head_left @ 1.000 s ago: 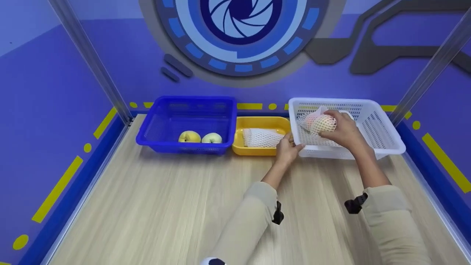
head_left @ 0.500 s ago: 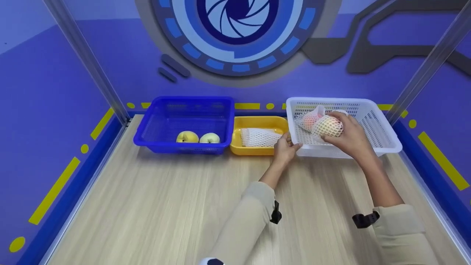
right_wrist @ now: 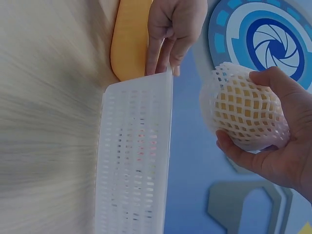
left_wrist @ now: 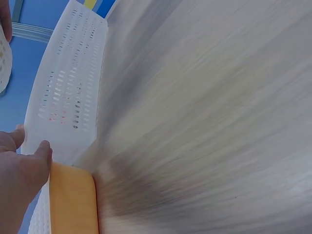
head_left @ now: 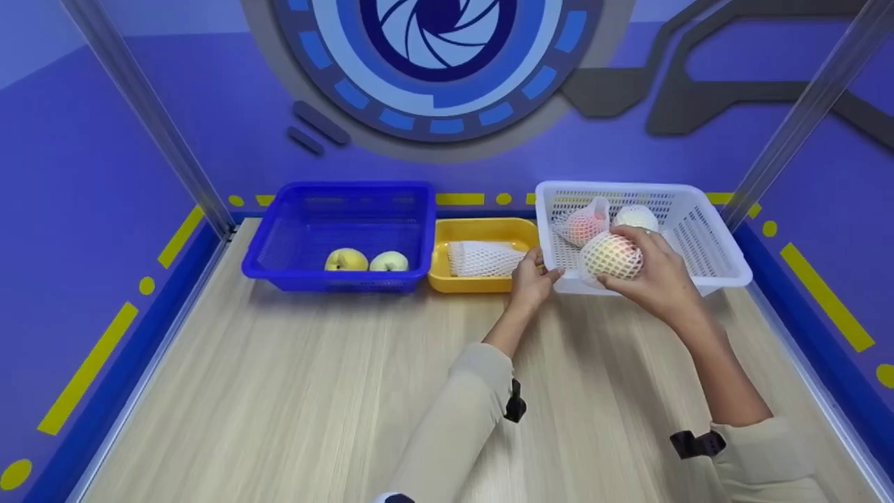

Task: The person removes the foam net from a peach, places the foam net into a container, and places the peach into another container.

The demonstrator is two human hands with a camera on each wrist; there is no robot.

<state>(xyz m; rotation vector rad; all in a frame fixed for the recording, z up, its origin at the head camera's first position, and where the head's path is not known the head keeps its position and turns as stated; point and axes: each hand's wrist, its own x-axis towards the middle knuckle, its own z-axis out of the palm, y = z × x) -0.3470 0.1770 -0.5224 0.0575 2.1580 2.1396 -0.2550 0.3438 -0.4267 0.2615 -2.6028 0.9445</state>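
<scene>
My right hand (head_left: 663,279) grips a round yellow-red fruit in a white foam net (head_left: 612,257). In the right wrist view this netted fruit (right_wrist: 248,109) is above the rim of the white basket (right_wrist: 131,156), with thumb and fingers on either side. My left hand (head_left: 532,283) pinches the near left corner of the white basket (head_left: 712,281), beside the yellow tray (head_left: 482,285). A pinkish netted fruit (head_left: 585,225) and a pale netted fruit (head_left: 635,218) lie inside the white basket. White foam net sleeves (head_left: 485,258) lie in the yellow tray.
A blue basket (head_left: 342,281) stands left of the yellow tray, holding a yellow fruit (head_left: 346,260) and a pale green fruit (head_left: 389,261). All three containers line up at the back of the wooden table (head_left: 314,391), against a blue patterned wall (head_left: 237,105).
My right hand has lifted the netted fruit up and towards me, uncovering the two other netted fruits in the white basket. The left hand stays at the basket's corner while the view shifts slightly.
</scene>
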